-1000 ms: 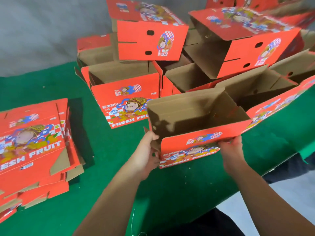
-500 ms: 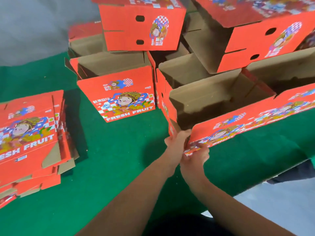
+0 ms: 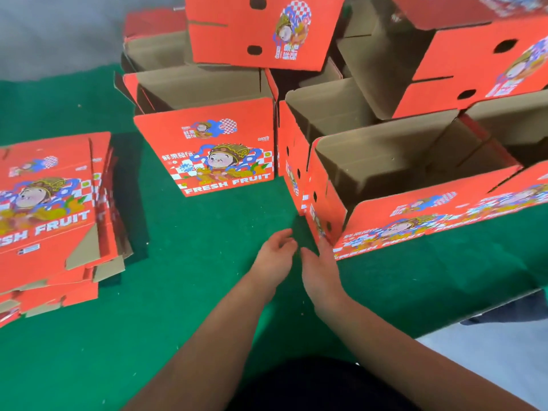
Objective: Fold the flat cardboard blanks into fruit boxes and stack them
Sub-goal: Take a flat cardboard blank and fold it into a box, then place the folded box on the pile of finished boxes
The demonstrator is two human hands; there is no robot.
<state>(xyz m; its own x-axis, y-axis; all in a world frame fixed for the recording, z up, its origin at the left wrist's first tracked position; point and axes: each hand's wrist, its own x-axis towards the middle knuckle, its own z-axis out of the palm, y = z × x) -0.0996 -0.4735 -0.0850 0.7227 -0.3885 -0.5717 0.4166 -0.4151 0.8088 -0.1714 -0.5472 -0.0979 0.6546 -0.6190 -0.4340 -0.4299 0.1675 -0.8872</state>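
Folded box (image 3: 409,209) just right of both hands, left hand (image 3: 274,256) loose, right hand (image 3: 321,271) flat against its corner

Stack of flat blanks (image 3: 50,209) lay at left on worktop, red, printed "FRESH FRUIT", edges fanned unevenly. Newest folded box (image 3: 394,185) stood upright and open-topped at front right, brown inside, beside more open boxes. Another open box (image 3: 204,137) stood mid-worktop, print facing camera. Two boxes (image 3: 255,28) lay tipped on top of pile behind.
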